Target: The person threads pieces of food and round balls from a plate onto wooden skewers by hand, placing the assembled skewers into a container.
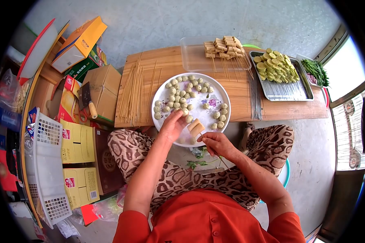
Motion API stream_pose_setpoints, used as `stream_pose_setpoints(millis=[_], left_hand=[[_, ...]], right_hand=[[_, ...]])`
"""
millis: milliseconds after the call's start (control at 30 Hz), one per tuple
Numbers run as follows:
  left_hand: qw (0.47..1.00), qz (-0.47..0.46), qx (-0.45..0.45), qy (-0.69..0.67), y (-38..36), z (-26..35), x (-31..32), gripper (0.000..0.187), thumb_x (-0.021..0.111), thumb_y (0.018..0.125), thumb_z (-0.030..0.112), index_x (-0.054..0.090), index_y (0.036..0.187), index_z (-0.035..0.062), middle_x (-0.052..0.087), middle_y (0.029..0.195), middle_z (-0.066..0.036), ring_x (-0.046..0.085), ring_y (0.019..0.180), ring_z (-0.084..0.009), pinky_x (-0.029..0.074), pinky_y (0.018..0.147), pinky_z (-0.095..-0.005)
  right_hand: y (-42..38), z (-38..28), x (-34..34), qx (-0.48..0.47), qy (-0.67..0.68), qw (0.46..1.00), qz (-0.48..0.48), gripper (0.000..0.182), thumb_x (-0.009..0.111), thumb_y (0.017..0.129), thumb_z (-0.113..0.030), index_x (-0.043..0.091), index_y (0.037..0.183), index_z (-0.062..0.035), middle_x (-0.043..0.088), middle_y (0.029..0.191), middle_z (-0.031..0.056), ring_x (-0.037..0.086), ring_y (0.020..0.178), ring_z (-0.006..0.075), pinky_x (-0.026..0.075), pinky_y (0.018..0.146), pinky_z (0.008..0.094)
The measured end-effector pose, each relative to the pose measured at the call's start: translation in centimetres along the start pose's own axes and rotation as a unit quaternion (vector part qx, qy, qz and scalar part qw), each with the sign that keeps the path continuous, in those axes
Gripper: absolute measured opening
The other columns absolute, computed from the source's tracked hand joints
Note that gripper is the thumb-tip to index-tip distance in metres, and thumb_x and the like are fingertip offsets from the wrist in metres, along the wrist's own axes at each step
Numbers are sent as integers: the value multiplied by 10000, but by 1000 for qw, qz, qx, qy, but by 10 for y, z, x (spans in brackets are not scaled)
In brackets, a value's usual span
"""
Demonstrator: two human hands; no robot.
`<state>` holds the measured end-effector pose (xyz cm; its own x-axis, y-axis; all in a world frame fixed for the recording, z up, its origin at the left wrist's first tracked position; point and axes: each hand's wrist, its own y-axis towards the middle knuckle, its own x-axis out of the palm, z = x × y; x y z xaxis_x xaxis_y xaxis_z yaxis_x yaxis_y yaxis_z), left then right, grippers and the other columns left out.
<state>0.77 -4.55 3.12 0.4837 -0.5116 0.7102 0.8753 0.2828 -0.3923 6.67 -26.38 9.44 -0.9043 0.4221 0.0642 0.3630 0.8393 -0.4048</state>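
Note:
My right hand [217,144] is closed on a thin wooden skewer. Tan rolled pieces [196,128] sit on the skewer's upper end, over the front of a round white plate [161,131]. My left hand [173,126] reaches over the plate's front left part, its fingertips at a pale green speckled ball [185,111] and pinched around it. Many similar balls [182,93] lie on the plate, mostly at its back and left, with a smaller group [221,117] at the right. Purple flower decorations show on the plate's surface.
Bare skewers [132,93] lie left of the plate on the wooden table [239,109]. Behind it, a clear tray [188,65] holds skewered rolls [225,47]. Farther right are a metal tray [286,94] of green slices [275,67] and leafy greens [315,71]. Boxes [77,141] and a cleaver [86,97] stand left.

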Motion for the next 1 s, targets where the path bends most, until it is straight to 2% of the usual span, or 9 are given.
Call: stream_pose_setpoints(millis=[133, 233, 300, 333, 400, 733, 833, 900, 1000], left_hand=[[1000, 6, 7, -19, -7, -8, 13, 259, 679, 840, 237, 596, 1047, 106, 625, 974, -16, 582, 942, -156, 491, 864, -337], [1000, -24, -17, 0, -13, -17, 25, 278, 655, 859, 283, 582, 1062, 107, 626, 985, -26, 587, 967, -169, 495, 875, -345], [995, -97, 14, -24, -7, -23, 18, 278, 621, 883, 296, 576, 1075, 100, 627, 1008, -45, 594, 960, -180, 493, 879, -337], [995, -97, 14, -24, -4, -24, 16, 278, 621, 883, 296, 576, 1075, 100, 627, 1008, -45, 594, 960, -180, 493, 879, -337], [998, -8, 35, -43, 1, -22, 13, 283, 614, 891, 275, 574, 1099, 86, 624, 1004, -60, 597, 936, -180, 494, 872, -335], [999, -7, 50, -16, 2, -16, 12, 370, 630, 881, 236, 542, 1175, 29, 613, 979, -63, 596, 913, -176, 500, 846, -314], [998, 5, 53, -22, 2, -16, 13, 354, 639, 875, 233, 554, 1148, 26, 613, 975, -68, 598, 907, -181, 502, 844, -321], [998, 5, 59, -34, 2, -16, 13, 252, 637, 878, 220, 592, 1061, 53, 618, 925, -70, 595, 887, -210, 484, 834, -354], [998, 6, 63, -31, 3, -16, 13, 252, 638, 878, 223, 591, 1056, 51, 615, 923, -69, 594, 878, -208, 486, 835, -355]], right_hand=[[5, -2, -1, -10, 9, 1000, 26, 251, 443, 981, -209, 600, 1060, -30, 448, 499, -22, 391, 417, 53, 307, 406, 209], [9, 1, -5, -9, 24, 999, 45, 252, 444, 981, -215, 600, 1060, -34, 447, 502, -22, 382, 423, 53, 292, 413, 212], [9, 1, -6, -7, 30, 998, 46, 252, 445, 981, -218, 600, 1061, -37, 448, 503, -21, 380, 427, 52, 285, 417, 213], [8, 0, -5, -6, 19, 999, 33, 251, 448, 980, -224, 600, 1062, -42, 451, 505, -20, 382, 425, 51, 290, 413, 211], [6, -2, -2, -4, 9, 1000, 18, 251, 450, 979, -230, 601, 1064, -48, 454, 506, -19, 383, 423, 49, 295, 410, 210], [5, -5, 3, 9, -2, 1000, 17, 245, 476, 953, -213, 622, 1029, -32, 470, 494, -6, 419, 430, 62, 315, 428, 228], [4, -6, 4, 1, -5, 1000, 17, 245, 472, 953, -208, 620, 1025, -27, 471, 500, -7, 419, 430, 63, 318, 430, 228], [4, -7, 4, -7, -8, 1000, 16, 245, 470, 954, -205, 619, 1023, -24, 470, 500, -8, 419, 431, 63, 319, 432, 228], [4, -10, 4, -4, -5, 1000, 16, 243, 466, 954, -200, 619, 1016, -22, 461, 498, -11, 419, 432, 62, 324, 435, 229]])
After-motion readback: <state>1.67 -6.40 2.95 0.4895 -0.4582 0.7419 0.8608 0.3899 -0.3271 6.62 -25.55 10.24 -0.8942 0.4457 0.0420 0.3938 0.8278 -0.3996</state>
